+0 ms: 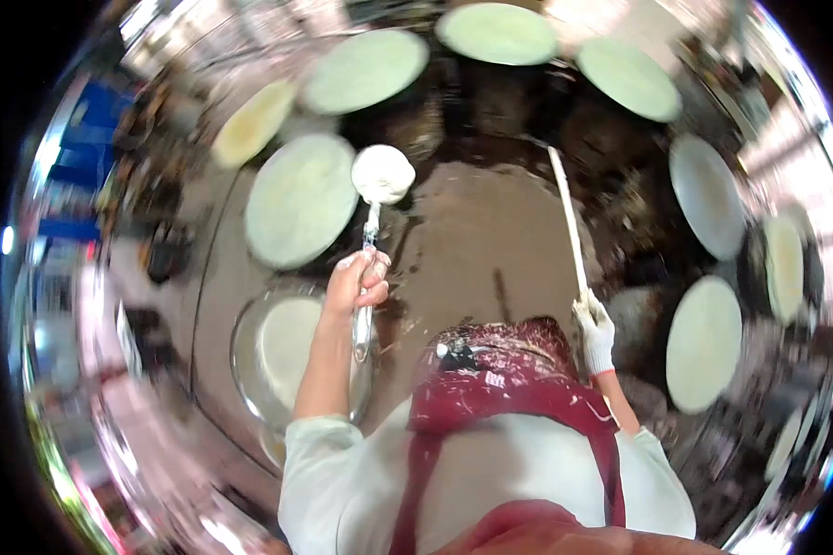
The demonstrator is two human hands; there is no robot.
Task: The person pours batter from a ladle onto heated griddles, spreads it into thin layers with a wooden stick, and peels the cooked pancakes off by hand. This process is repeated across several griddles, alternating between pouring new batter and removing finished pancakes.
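Note:
My left hand (359, 282) is bare and grips the metal handle of a ladle (382, 175) whose bowl is full of white batter, held up near a round griddle plate (301, 199) covered in pale batter. My right hand (595, 328), in a white glove, holds a long thin white stick (567, 222) that points away toward the far plates. Under my left arm sits a metal bowl (250, 365) with pale batter in it. I wear a white top and a dark red apron.
Several round plates with pale batter ring a brown central surface (477, 236): one at the back (498, 32), one at back right (629, 79), one at the right (703, 342), one at back left (366, 69). Blurred clutter lies beyond.

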